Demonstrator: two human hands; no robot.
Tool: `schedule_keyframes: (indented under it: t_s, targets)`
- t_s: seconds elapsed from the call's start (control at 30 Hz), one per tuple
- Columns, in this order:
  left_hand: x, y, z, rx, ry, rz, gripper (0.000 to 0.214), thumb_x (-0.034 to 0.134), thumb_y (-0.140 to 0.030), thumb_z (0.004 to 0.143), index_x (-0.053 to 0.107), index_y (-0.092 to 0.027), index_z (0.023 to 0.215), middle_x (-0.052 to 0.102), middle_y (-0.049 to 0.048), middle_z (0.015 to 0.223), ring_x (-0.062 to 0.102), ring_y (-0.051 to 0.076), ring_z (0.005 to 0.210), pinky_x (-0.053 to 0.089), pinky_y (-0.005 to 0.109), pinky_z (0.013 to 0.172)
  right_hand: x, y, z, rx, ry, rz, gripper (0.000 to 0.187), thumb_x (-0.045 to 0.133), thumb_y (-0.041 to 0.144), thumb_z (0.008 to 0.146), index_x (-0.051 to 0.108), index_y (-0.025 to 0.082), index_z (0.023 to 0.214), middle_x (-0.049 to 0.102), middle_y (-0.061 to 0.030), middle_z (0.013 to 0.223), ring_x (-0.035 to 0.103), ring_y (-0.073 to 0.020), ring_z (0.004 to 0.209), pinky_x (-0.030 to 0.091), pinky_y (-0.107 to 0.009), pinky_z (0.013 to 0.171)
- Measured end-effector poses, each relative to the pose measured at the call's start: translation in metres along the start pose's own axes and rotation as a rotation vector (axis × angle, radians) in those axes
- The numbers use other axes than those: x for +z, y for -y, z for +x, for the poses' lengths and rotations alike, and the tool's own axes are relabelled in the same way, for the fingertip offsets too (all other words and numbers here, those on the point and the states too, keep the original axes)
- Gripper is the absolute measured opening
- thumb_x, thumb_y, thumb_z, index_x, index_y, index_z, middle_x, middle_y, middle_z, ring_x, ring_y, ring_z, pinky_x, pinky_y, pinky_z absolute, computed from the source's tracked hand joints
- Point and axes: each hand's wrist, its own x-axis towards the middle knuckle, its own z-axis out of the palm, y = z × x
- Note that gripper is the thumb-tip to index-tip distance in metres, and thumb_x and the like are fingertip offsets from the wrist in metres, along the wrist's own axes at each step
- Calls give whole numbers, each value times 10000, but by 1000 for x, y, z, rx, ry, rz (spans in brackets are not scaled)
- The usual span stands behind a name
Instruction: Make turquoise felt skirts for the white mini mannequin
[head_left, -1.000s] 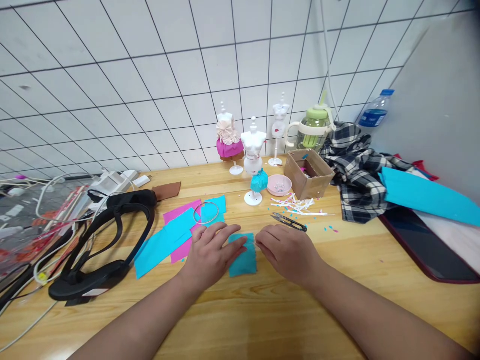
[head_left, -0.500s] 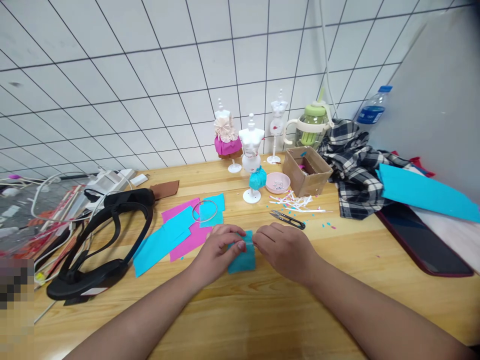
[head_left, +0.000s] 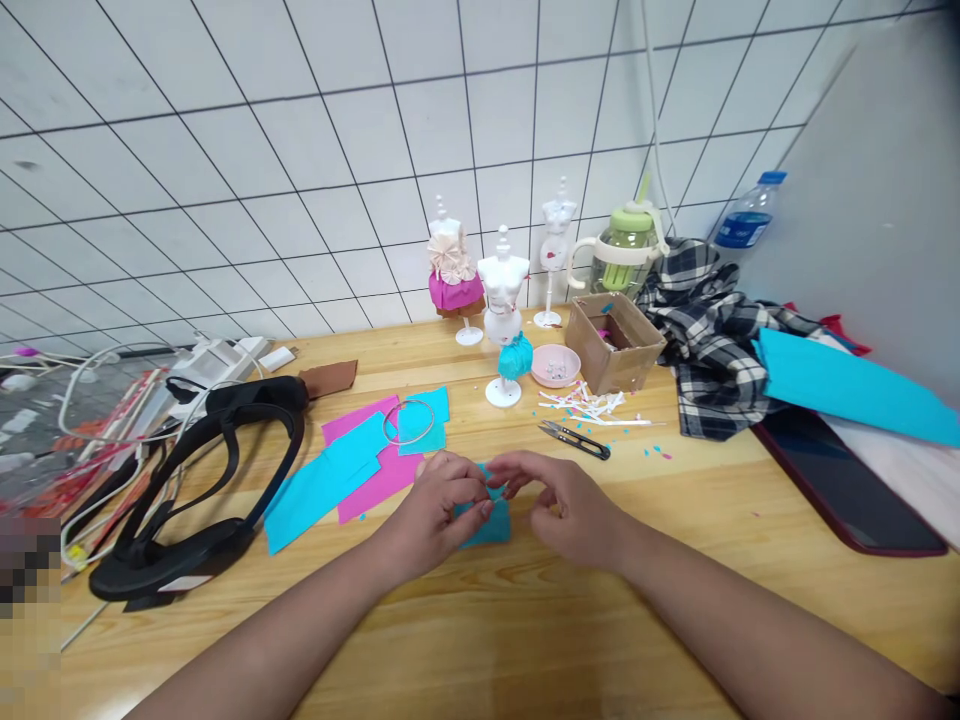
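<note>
A small blue piece of fabric (head_left: 491, 529) lies on the wooden table in front of me. My left hand (head_left: 450, 502) rests over its left part, with thumb and bent fingers closed on it. From the right, my right hand (head_left: 566, 505) reaches over the fabric's upper edge. Its index finger stretches toward my left fingertips, and its thumb stands apart. Whether anything thin lies between the fingertips is too small to tell. Black thread snips (head_left: 576, 440) lie just beyond my right hand. Behind the fabric stands a white mini dress form (head_left: 503, 285) with a gathered blue skirt piece (head_left: 516, 355) at its side.
Blue fabric (head_left: 330, 485), pink fabric (head_left: 379, 490) and a metal hoop (head_left: 409, 422) lie left. Farther left is a black headset strap (head_left: 217, 550). Toward the back stand two more dress forms, a pink dish (head_left: 556, 367), a cardboard box (head_left: 615, 345) and paper scraps (head_left: 596, 403).
My right hand has loosened from a pinch, its index finger now stretched left and its thumb apart. My left fingers have curled a little more over the blue fabric.
</note>
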Motion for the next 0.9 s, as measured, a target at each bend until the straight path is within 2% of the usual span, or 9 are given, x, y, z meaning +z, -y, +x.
schedule_keyframes:
  t_s: [0.07,0.13,0.27,0.43,0.57,0.67,0.73,0.9]
  targets:
    - [0,2,-2,15,6,26,215,491,-314,922,663,-224,830,630,33,852,537,178,850,394,350,802,1,0,2,98,54,126,323,561,136,773,662,208,1072,718,-28,961,653,-154,833,475,-219,583]
    - [0,2,-2,14,7,30,210,491,-313,924,662,-224,842,628,35,861,535,180,852,390,349,798,2,-2,5,174,36,160,190,625,201,770,711,198,939,732,-17,859,658,-154,770,472,-227,587]
    - [2,-2,0,-13,-1,19,225,492,-319,925,649,-216,801,636,33,870,538,181,859,385,343,785,1,-6,8,199,-26,127,99,649,180,761,735,201,804,738,2,791,653,-147,728,479,-247,639]
    - [5,-3,4,-76,-28,45,220,497,-330,924,641,-212,808,647,28,875,544,182,862,386,353,794,-9,-13,9,73,-88,-86,152,617,145,809,738,236,795,719,19,791,635,-137,753,461,-258,704]
    - [-1,-2,7,-176,2,146,169,503,-345,915,615,-230,965,646,43,986,541,219,970,406,388,846,-24,-30,14,68,-267,-340,119,626,196,831,738,238,823,670,-16,879,600,-157,837,441,-269,723]
    - [-4,-8,12,-117,70,225,254,567,-355,870,546,-221,1085,579,80,1265,476,265,1171,389,444,950,-34,-45,20,107,-299,-530,110,627,223,839,736,240,842,652,-24,879,578,-182,885,425,-291,765]
    - [-1,-14,19,-68,137,307,236,582,-356,861,549,-218,1049,485,73,1414,413,295,1265,352,487,998,-37,-52,23,151,-279,-602,112,620,230,848,732,243,843,652,-20,876,571,-186,897,416,-293,777]
    - [20,-17,40,23,175,474,205,534,-355,895,577,-197,1018,451,54,1461,380,318,1313,313,523,1011,-37,-55,24,197,-262,-708,112,609,247,862,721,246,856,651,-17,883,560,-189,913,406,-291,793]
